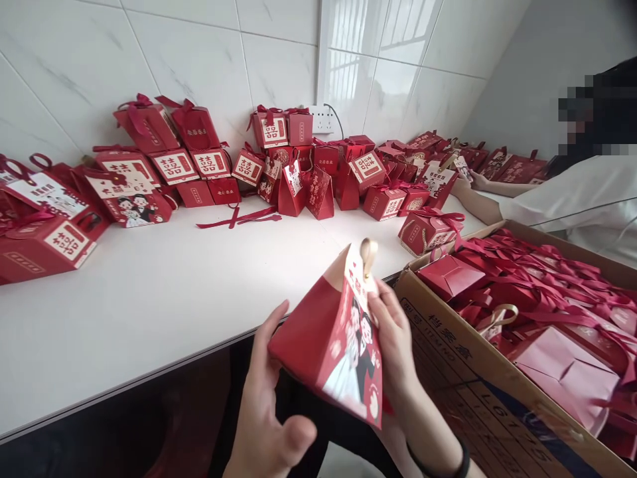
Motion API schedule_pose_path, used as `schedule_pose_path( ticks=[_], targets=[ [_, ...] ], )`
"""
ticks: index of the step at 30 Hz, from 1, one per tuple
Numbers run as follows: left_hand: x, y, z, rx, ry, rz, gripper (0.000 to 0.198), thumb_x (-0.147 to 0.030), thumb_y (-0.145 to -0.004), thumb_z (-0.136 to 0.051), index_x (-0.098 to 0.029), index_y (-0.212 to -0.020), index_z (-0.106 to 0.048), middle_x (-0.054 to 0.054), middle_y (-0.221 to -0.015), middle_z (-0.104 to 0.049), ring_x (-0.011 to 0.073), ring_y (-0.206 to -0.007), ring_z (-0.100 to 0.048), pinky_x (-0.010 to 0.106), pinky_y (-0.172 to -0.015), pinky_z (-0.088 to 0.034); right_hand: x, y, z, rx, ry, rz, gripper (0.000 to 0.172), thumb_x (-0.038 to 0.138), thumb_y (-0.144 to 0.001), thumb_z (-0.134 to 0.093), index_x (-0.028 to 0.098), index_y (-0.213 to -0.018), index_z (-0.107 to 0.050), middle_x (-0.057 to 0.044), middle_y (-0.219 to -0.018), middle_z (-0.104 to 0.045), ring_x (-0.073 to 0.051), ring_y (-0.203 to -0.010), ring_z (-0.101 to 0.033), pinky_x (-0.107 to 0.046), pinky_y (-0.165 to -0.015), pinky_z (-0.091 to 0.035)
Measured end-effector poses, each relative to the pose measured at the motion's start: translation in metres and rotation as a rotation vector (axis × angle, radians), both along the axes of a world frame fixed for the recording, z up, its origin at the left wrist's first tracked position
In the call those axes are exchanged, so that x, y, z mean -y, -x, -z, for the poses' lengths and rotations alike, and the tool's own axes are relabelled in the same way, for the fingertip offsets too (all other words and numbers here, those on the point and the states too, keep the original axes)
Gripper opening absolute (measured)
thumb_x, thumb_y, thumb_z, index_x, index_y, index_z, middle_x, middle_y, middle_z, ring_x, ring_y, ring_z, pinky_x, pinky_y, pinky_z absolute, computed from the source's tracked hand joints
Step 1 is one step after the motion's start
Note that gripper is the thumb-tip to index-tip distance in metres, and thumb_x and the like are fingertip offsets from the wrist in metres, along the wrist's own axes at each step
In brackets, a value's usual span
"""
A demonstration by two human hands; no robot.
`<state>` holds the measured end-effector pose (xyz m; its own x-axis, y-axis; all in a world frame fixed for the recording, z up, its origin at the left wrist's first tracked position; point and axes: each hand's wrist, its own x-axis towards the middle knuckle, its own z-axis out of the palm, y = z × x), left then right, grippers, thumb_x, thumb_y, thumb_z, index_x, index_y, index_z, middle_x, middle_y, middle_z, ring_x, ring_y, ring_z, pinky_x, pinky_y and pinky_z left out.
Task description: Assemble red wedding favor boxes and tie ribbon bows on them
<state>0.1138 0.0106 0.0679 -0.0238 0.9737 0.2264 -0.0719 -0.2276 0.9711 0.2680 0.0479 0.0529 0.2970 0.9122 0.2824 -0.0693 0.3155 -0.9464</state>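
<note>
Hands [395,332], two, around one red box [311,332] near one carton [438,352]

White table [149,299], left to centre of frame. Red boxes [174,166] along back, some stacked, upper left to upper right. Loose red ribbons [256,215] flat, just above centre. Ribbon-tied box [423,232] right of centre.

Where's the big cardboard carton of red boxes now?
At the head view's lower right, the cardboard carton stands just right of the right hand, beside the white table.
</note>
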Motion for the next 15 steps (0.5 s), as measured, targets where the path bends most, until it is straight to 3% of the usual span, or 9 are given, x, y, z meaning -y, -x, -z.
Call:
schedule_pose_path(
  ticks=[2, 4, 8, 15],
  targets=[
    [0.003, 0.006, 0.013, 0.019, 0.113, -0.005, 0.097, -0.076, -0.054, -0.065, -0.022, -0.131, -0.041, 0.012, -0.122, -0.059, 0.0309, -0.110, -0.058, 0.034, -0.088, -0.053, -0.008, -0.007, -0.007, -0.081, -0.046, 0.044, 0.033, 0.030, -0.086, -0.059, 0.031, -0.117, -0.049, 0.001, -0.093, -0.069, -0.011, -0.070, -0.065, -0.022, -0.060, -0.054],
    [0.005, 0.006, 0.023, -0.046, 0.171, 0.020, 0.081, -0.064, -0.060, -0.070, -0.022, -0.125, -0.046, 0.011, -0.118, -0.061, 0.0290, -0.107, -0.060, 0.034, -0.089, -0.052, -0.011, -0.017, -0.011, -0.073, -0.121, 0.028, 0.036, 0.026, -0.078, -0.069, 0.029, -0.109, -0.052, 0.002, -0.082, -0.067, -0.010, -0.067, -0.062, -0.020, -0.059, -0.051],
    [0.011, -0.007, 0.026, -0.139, 0.058, 0.098, 0.055, -0.044, -0.070, -0.068, -0.023, -0.117, -0.051, 0.008, -0.111, -0.063, 0.0251, -0.099, -0.062, 0.034, -0.087, -0.052, -0.012, -0.024, -0.013, -0.138, -0.110, -0.048, 0.020, 0.032, -0.077, -0.070, 0.025, -0.093, -0.060, 0.004, -0.069, -0.060, -0.009, -0.057, -0.054, -0.018, -0.051, -0.045],
    [0.031, -0.019, 0.008, -0.275, -0.151, 0.018, 0.085, -0.069, -0.068, -0.061, -0.021, -0.135, -0.039, 0.013, -0.119, -0.055, 0.0300, -0.105, -0.057, 0.037, -0.084, -0.052, -0.013, -0.014, -0.022, -0.393, 0.222, -0.147, 0.025, 0.040, -0.072, -0.072, 0.022, -0.084, -0.060, 0.003, -0.065, -0.061, -0.011, -0.053, -0.056, -0.020, -0.049, -0.045]
  ],
)
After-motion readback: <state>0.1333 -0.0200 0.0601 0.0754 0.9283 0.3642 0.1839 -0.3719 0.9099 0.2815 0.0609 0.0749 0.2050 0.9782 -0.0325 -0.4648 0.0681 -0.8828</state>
